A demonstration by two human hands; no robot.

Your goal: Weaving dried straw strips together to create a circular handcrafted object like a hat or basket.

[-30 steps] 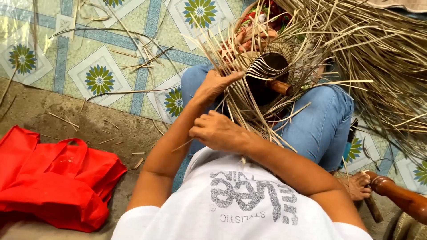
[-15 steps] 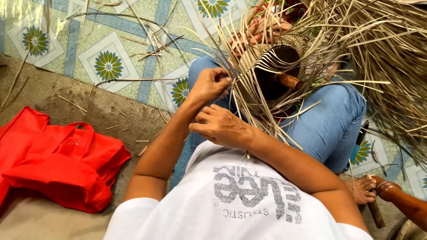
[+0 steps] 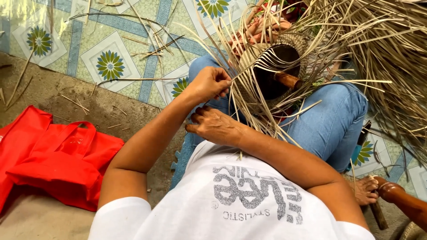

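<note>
Patterned floor tiles [image 3: 111, 62] lie beyond my knees; my left hand [image 3: 211, 83] pinches straw strips [image 3: 249, 102] of the basket [image 3: 275, 66], right hand [image 3: 213, 126] gripping strips just below.

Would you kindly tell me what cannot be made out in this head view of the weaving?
- Right hand: fingertips hidden behind the straw strips, so its grip cannot be told.
- Left hand: pinches at a strip; exact contact too small.
- Woven basket: base buried under loose strips.
- Red bag: cut off by the left edge.
</note>
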